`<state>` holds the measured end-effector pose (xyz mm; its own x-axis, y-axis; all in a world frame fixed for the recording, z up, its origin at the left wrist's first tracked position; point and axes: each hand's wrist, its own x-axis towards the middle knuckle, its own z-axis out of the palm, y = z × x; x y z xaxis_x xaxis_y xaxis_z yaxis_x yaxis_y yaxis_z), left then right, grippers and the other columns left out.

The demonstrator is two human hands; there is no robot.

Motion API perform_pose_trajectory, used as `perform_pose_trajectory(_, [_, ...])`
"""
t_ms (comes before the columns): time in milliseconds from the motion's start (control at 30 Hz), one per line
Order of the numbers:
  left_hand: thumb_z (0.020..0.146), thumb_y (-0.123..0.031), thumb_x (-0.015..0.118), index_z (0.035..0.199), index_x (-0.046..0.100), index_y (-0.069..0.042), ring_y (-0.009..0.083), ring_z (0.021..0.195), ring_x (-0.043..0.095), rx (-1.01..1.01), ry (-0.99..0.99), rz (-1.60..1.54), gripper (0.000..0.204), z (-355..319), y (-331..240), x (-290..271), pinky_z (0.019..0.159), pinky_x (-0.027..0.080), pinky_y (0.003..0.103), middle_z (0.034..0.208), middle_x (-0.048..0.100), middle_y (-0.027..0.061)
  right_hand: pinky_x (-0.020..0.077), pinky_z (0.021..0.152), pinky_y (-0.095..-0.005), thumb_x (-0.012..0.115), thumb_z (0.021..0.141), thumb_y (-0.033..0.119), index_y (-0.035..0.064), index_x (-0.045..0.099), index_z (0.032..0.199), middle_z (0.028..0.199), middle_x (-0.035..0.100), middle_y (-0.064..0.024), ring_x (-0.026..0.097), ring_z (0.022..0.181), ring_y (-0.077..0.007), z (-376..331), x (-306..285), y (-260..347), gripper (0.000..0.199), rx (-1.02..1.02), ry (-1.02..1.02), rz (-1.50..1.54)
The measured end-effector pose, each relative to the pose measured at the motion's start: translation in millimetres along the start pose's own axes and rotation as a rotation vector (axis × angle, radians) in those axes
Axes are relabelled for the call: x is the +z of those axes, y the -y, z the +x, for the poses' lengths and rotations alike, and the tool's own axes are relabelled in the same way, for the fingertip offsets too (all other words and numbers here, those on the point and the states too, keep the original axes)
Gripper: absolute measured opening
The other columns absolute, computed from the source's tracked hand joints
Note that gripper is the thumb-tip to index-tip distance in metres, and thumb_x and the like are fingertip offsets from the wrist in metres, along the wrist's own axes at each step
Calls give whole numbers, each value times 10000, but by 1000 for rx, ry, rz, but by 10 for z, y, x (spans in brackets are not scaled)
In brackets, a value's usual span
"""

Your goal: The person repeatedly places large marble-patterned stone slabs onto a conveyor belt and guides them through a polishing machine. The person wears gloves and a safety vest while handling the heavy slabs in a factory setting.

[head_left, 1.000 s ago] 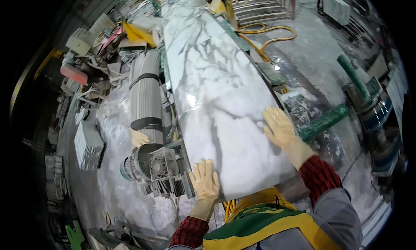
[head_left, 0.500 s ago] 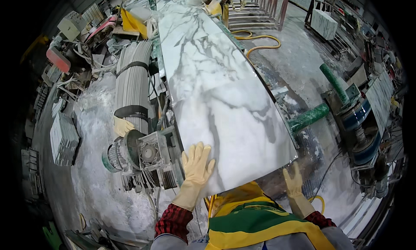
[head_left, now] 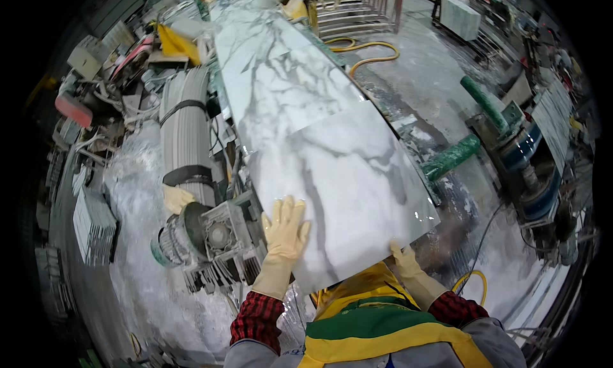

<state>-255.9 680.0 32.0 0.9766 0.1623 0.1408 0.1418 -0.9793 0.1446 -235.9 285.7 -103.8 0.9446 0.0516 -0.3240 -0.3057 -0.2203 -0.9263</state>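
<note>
A white marble slab (head_left: 357, 195) with grey veins lies before me, its near edge at my waist. My left hand (head_left: 285, 234), in a cream rubber glove, rests flat on its near left part with the fingers stretched. At the near right edge, my right hand (head_left: 408, 266), in a like glove, grips the slab; a digit shows at the top edge and the other fingers are hidden beneath. Past a slanting seam, another veined marble slab (head_left: 274, 68) stretches away from me. I wear a green and yellow apron (head_left: 377, 320).
To the left stand a dusty motor (head_left: 172, 240) and a grey ribbed column (head_left: 185, 125) with black bands; a loose glove (head_left: 177, 199) hangs beside it. Green rollers (head_left: 450, 158) jut out on the right. A yellow hose (head_left: 377, 61) curls on the floor. Stacked slabs (head_left: 94, 224) stand at far left.
My right hand has moved left from beside the slab's corner onto its near edge and closed there. The seam between the slabs shows more plainly. My left hand stays flat on the slab.
</note>
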Motion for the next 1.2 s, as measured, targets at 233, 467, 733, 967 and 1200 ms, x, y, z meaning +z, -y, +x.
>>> perform_pose_trajectory(233, [1106, -489, 609, 1685, 519, -203, 453, 1625, 397, -36, -219, 88, 652, 826, 505, 184, 1289, 299, 736, 1756, 470, 175, 498, 670, -407, 818, 1037, 548, -50, 729, 914, 794, 690, -64, 604, 730, -182, -42, 51, -31, 617, 59, 1, -56])
perform_pose_trajectory(467, [1120, -395, 614, 1649, 565, -213, 387, 1584, 491, -41, -41, 162, 561, 2189, 728, -125, 1286, 349, 654, 1696, 571, 160, 566, 788, -413, 804, 1032, 537, -86, 777, 1132, 963, 771, -132, 690, 890, -209, -99, 69, -88, 632, 83, 43, 71])
perform_pose_trajectory(733, [1028, -566, 727, 1327, 771, -58, 428, 1138, 751, 83, 275, -177, 591, 2809, 821, -240, 1010, 563, 499, 1227, 783, 280, 574, 953, -405, 794, 1044, 534, -61, 676, 1399, 1296, 743, -211, 711, 1132, -240, -27, -34, 366, 704, 525, 286, -46])
perform_pose_trajectory(967, [995, -391, 810, 1110, 799, -2, 392, 869, 718, -95, 153, -203, 406, 1970, -261, -1718, 783, 537, 473, 919, 722, 258, 632, 1035, -427, 846, 1040, 413, 2, 639, 1457, 1335, 728, -191, 747, 1214, -308, -56, 129, 290, 621, 600, 237, 647])
perform_pose_trajectory(1200, [882, -232, 919, 922, 725, 66, 188, 767, 550, -217, -162, -700, 358, 1038, -423, -1799, 728, 461, 362, 799, 621, 55, 619, 1033, -416, 845, 1050, 316, 54, 709, 1398, 1310, 771, -75, 750, 1197, -248, -376, -741, 590, 456, 514, 109, 362])
